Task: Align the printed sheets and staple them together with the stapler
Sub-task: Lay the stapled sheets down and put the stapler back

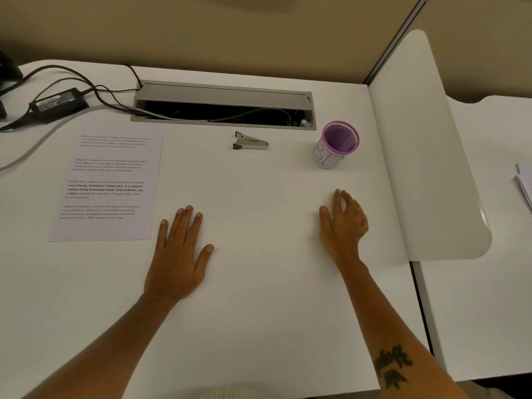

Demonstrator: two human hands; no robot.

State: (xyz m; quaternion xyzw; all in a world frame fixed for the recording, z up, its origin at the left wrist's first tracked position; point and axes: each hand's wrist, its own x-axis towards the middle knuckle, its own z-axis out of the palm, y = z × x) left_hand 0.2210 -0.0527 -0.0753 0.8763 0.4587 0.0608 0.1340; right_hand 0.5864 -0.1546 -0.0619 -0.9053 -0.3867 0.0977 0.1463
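Observation:
Printed sheets [109,182] with several text paragraphs lie flat on the white desk [259,197] at the left. A small silver stapler [250,141] rests farther back near the middle, just in front of the cable tray. My left hand [180,254] lies palm down on the desk, fingers spread, just right of the sheets' lower corner and holding nothing. My right hand [342,226] rests on the desk to the right with fingers loosely apart and slightly lifted, also holding nothing.
A purple mesh pen cup [335,145] stands back right. A grey open cable tray [224,106] runs along the back. A black power adapter [59,103] and cables lie back left. A white divider panel [426,145] bounds the right side; more paper [525,182] lies beyond.

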